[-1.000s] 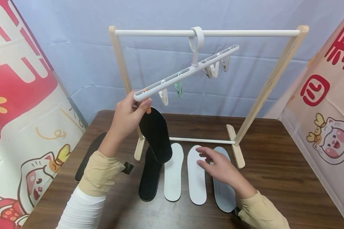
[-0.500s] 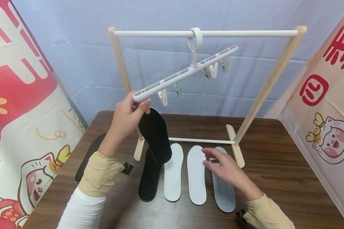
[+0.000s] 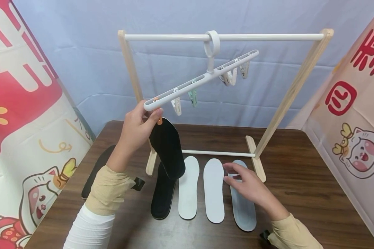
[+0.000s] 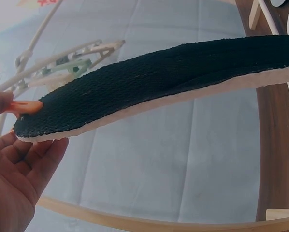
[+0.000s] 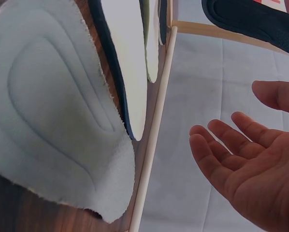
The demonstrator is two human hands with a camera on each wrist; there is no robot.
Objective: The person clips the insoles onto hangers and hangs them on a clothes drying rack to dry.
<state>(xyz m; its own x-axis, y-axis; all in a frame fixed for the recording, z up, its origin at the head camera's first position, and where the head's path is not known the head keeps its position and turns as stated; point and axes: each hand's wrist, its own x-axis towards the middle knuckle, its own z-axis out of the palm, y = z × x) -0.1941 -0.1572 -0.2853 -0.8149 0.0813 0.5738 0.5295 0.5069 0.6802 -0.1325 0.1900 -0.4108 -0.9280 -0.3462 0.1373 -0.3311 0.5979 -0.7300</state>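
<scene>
My left hand [image 3: 138, 126] pinches the orange clothespin [image 4: 28, 106] at the near-left end of the white clip hanger [image 3: 187, 89]. Its thumb lies on the clip's handle, and the fingers are partly behind. From this clothespin hangs a black insole [image 3: 168, 148] with a pale edge, tilted in the head view. My right hand [image 3: 246, 183] is held above the table over the grey insole [image 3: 244, 212], its fingers loosely bent and apart from the thumb. In the right wrist view nothing lies between them. Left of it lies a white insole [image 3: 214, 193].
The hanger's hook circles the white rail [image 3: 168, 37] of a wooden-legged rack. White clips [image 3: 232, 76] and a green clip [image 3: 193, 98] dangle from it. On the table [image 3: 299, 186] lie another white insole [image 3: 188, 197], a black insole [image 3: 162, 200] and a dark one [image 3: 96, 171].
My right hand has drifted right, from over the white insole to over the grey one. The left hand, hanger and hanging black insole have barely moved.
</scene>
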